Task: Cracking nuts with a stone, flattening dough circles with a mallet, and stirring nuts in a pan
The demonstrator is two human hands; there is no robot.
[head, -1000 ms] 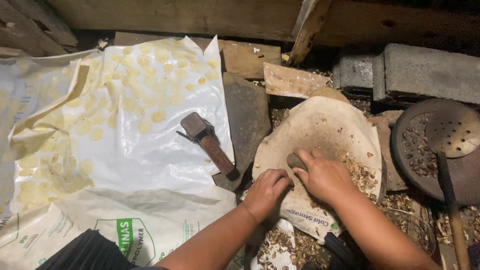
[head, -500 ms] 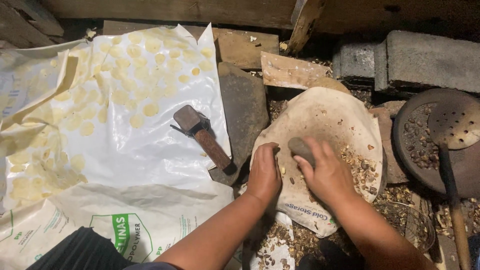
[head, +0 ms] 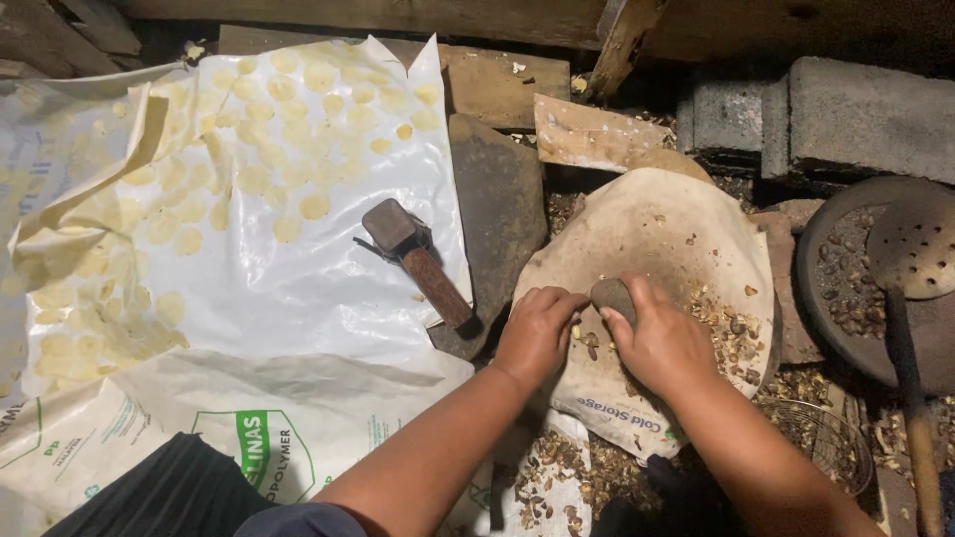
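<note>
Two hands on round sheet [head: 647, 239]: right hand [head: 662, 343] grips stone [head: 612, 295], left hand [head: 537, 333] curled beside, holding nothing seen. Hammer [head: 418, 259] lies left, pan [head: 865, 288] crowds right edge.

A white plastic sheet [head: 249, 259] covers the left of the floor, its upper part set with many thin, pale yellow flattened discs [head: 261, 129] laid in loose rows. A hammer [head: 418, 261] with a blocky metal head and rusty brown handle lies diagonally on the sheet's right edge, its handle end reaching a flat dark stone slab [head: 497, 219]. Behind the slab sit wooden boards [head: 502, 82]. Grey concrete blocks [head: 846, 117] stand at upper right. A round dark pan [head: 846, 288] holds small dark pieces, with a perforated metal skimmer [head: 913, 249] resting across it. Broken shells [head: 557, 487] litter the lower ground.
</note>
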